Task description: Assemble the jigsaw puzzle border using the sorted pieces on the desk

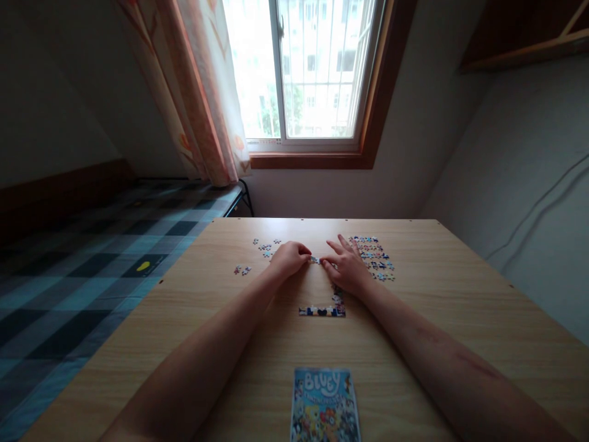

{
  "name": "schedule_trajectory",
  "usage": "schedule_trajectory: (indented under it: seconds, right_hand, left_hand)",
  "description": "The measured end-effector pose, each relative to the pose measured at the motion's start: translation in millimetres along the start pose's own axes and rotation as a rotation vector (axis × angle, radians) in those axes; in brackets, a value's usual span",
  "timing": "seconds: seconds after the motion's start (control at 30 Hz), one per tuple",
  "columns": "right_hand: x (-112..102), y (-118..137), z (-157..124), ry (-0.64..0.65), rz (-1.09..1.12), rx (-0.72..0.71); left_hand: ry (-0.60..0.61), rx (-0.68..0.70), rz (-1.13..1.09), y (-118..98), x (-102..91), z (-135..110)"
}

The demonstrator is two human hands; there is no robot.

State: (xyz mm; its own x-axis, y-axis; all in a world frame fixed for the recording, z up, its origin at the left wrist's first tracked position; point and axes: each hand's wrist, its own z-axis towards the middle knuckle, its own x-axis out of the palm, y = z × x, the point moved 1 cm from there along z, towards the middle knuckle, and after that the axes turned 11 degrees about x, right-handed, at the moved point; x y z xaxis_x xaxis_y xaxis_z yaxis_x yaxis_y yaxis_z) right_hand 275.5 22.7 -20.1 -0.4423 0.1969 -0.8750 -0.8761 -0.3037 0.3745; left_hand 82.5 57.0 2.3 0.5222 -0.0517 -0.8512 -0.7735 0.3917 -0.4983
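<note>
Lying nearest us on the table [257, 393], the Bluey picture card [326, 408] faces up and toward us, perhaps so we can read it easily. Beyond it, the joined puzzle pieces [322, 312] form a corner, its right side running away until our right hand [346, 264] hides it. Our forearms converge there: the left hand [289, 259] bunches its fingers together, the right fans some apart, and both reach a small piece [315, 260] between them; we cannot tell whether either pinches it. Loose pieces [265, 247] lie left, and rows of pieces [375, 255] right, apparently sorted for picking.
</note>
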Motion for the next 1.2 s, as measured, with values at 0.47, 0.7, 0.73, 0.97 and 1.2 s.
schedule_trajectory:
  seconds: [0.47, 0.7, 0.73, 0.97, 1.2]
  right_hand:
    - [-2.0, 1.6, -1.2, -0.016, -0.010, -0.010]
    - [0.5, -0.4, -0.8, -0.029, -0.005, -0.015]
    - [0.8, -0.9, -0.9, -0.031, -0.005, -0.015]
    - [1.7, -6.2, -2.9, 0.010, -0.014, -0.041]
    - [0.4, -6.6, -3.1, 0.026, 0.007, -0.037]
  left_hand:
    - [-0.051, -0.036, 0.190, -17.1, 0.3, -9.2]
    - [-0.038, -0.038, 0.203, -17.3, 1.4, -8.6]
    - [-0.038, -0.034, 0.201, -17.4, 1.4, -8.7]
    - [-0.041, -0.026, 0.186, -17.7, 4.4, -6.4]
    - [-0.046, -0.029, 0.169, -14.5, 7.9, -5.0]
